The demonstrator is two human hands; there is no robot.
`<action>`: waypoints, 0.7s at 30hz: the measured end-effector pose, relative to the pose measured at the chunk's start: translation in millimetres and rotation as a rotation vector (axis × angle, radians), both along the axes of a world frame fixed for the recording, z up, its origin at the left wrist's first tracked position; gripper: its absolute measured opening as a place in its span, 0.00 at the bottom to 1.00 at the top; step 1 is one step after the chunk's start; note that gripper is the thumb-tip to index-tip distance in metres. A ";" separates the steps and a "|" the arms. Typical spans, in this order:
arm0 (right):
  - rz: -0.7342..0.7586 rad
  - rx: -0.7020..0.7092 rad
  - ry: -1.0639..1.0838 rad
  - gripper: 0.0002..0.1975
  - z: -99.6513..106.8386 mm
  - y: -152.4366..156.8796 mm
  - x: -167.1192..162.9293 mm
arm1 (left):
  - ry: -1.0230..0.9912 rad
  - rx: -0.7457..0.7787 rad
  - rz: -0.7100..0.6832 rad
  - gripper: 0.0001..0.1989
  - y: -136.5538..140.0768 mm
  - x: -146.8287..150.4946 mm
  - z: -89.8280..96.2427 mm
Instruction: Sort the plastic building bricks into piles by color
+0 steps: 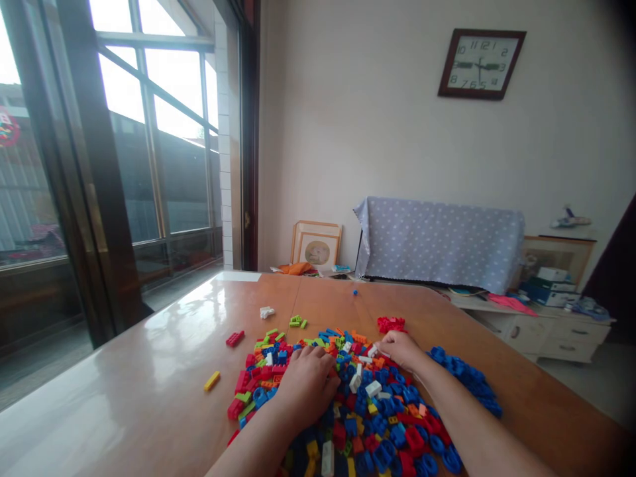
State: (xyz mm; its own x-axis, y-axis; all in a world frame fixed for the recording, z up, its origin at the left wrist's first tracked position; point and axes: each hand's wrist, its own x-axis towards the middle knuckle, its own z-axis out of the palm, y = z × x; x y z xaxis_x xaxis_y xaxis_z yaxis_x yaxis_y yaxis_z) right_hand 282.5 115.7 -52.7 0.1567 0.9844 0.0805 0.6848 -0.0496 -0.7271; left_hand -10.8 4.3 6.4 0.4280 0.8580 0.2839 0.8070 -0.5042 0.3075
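A large heap of mixed toy building bricks (377,424) in red, blue, yellow, green, orange and white covers the near middle of the table. Palm down, my left hand (311,383) rests on the heap's left part, its fingers loosely bent and the thumb apart. Bricks under its palm are hidden. At the heap's far right edge, my right hand (400,349) has its thumb and fingertips pinched on a small white brick (373,350). More white bricks (356,380) lie between the hands.
Blue bricks (467,381) form a separate pile at the right, and red bricks (391,324) a small one beyond my right hand. Apart from the heap lie white pieces (267,311), green bricks (298,322), a red brick (235,338) and a yellow brick (211,381) on the wooden table (169,397).
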 end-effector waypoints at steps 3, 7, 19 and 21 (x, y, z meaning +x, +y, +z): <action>0.002 -0.012 0.081 0.12 5.2 -4.8 0.0 | -0.001 0.003 -0.001 0.06 -0.3 0.7 0.6; 0.016 -0.013 0.193 0.13 13.4 -11.1 -1.7 | -0.006 0.013 -0.002 0.06 0.4 0.5 0.7; 0.314 -0.077 0.561 0.19 53.5 -79.2 -85.4 | -0.299 -0.023 -0.079 0.13 -7.2 5.2 10.2; 0.362 -0.086 0.610 0.20 57.5 -95.0 -98.2 | -0.369 -0.053 -0.089 0.11 -7.5 6.0 10.1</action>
